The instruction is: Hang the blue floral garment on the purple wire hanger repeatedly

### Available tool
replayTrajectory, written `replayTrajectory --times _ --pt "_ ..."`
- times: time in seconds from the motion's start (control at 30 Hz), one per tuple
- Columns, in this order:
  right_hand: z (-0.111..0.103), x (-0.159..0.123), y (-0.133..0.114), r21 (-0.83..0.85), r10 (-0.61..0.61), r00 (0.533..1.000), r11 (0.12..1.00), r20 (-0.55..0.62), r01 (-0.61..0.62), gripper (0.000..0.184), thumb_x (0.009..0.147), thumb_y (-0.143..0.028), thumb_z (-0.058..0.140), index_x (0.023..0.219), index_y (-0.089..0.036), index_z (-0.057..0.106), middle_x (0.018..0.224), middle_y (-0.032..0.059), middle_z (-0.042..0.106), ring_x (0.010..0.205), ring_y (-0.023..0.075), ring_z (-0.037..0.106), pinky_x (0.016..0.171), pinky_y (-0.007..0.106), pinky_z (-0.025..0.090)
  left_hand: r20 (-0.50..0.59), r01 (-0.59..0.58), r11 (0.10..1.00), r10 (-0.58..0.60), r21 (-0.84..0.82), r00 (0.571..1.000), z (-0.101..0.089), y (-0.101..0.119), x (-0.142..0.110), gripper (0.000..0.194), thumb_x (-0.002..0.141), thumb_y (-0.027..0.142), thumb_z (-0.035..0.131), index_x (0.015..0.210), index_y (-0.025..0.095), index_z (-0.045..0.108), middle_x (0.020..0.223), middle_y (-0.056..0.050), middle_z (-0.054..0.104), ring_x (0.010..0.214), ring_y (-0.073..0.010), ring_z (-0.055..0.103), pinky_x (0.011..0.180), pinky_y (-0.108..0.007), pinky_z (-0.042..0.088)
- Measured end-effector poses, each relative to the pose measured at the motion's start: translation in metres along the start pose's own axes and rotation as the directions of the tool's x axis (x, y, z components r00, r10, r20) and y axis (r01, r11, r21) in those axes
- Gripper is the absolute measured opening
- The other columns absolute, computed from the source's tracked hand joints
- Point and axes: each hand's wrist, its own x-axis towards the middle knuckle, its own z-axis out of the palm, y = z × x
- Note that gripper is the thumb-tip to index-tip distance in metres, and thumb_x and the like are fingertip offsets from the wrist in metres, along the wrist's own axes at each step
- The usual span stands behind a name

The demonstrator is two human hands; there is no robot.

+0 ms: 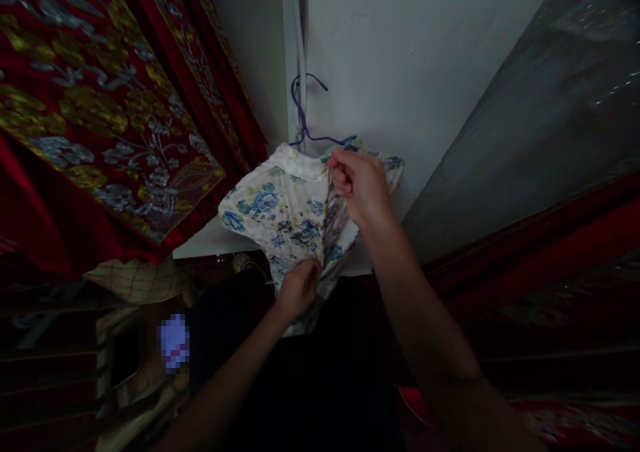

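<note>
A white blouse with blue flowers is on a purple hanger in front of a pale wall. Its front edges part along a line running down from the collar. My right hand is closed on the front edge of the blouse near the collar, thumb and forefinger pinched together. Lower down, my left hand is closed on the front edge of the same blouse. Whether the fingers also hold a small fastener cannot be seen.
Red cloth embroidered in gold and silver hangs at the left. Clear plastic sheeting covers things at the right, above more red cloth. A pale pipe runs down the wall behind the hanger. A checked cloth lies at lower left.
</note>
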Motion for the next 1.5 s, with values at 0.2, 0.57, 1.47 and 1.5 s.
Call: replayTrajectory --times 0.2,0.57,1.47,1.5 --pt "0.008 -0.037 0.013 -0.043 -0.052 0.994 0.997 0.1 0.057 0.032 0.088 -0.042 0.068 0.068 -0.019 0.06 0.05 -0.0063 0.045 0.042 0.0055 0.036 0.042 0.02 0.026 -0.278 -0.242 0.969 0.248 0.055 0.928 -0.084 0.056 0.07 0.052 0.1 0.029 0.054 0.149 0.02 0.038 0.11 -0.01 0.07 0.097 -0.0208 0.068 0.092 -0.036 0.053" --pt "-0.017 -0.024 0.078 -0.142 -0.021 0.999 0.989 0.049 0.028 0.033 0.075 -0.044 0.072 0.058 -0.019 0.061 0.049 -0.005 0.041 0.047 0.0079 0.032 0.046 0.024 0.02 -0.611 -0.348 0.907 0.419 0.239 0.672 -0.153 0.107 0.129 0.02 0.099 0.035 0.057 0.092 0.019 0.065 0.087 -0.003 0.066 0.087 -0.0175 0.064 0.085 -0.031 0.048" --pt "-0.044 -0.16 0.124 -0.122 0.058 0.987 0.992 0.15 -0.04 0.06 0.094 -0.073 0.043 0.115 -0.024 0.071 0.114 0.0091 0.072 0.114 0.0281 0.064 0.099 0.04 0.05 -0.043 0.114 0.833 -0.163 -0.541 0.986 -0.06 0.103 0.0 0.023 0.099 0.037 0.059 0.09 0.02 0.071 0.123 -0.009 0.067 0.118 -0.024 0.061 0.107 -0.034 0.042" --pt "-0.043 -0.163 0.12 -0.126 0.061 0.983 0.991 0.175 -0.039 0.057 0.093 -0.071 0.049 0.119 -0.024 0.069 0.117 0.009 0.072 0.117 0.0285 0.064 0.101 0.04 0.05 -0.054 0.086 0.857 -0.131 -0.508 0.99 -0.058 0.104 0.001 0.021 0.1 0.037 0.057 0.094 0.021 0.071 0.128 -0.009 0.065 0.124 -0.0249 0.058 0.11 -0.036 0.039"
